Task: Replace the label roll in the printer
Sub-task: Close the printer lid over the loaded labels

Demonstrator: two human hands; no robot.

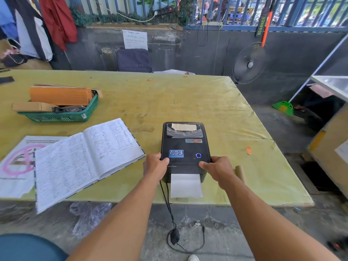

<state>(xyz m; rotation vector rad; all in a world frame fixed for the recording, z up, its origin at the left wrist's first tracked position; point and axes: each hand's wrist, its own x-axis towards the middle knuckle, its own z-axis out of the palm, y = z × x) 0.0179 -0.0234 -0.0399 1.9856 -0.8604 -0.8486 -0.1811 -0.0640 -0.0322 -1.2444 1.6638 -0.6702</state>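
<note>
The printer (185, 149) sits low centre of the frame on the tabletop (216, 102), long axis running away from the person. Left hand (155, 166) and right hand (216, 168) clasp its near corners, equally close; label paper (186, 185) protrudes between them.

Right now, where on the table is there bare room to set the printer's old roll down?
Bare cloth lies behind the printer toward the far edge, and to its right past the cardboard core. The left side is crowded: open ledger, poster and green basket. Both hands grip the printer's front corners.
</note>
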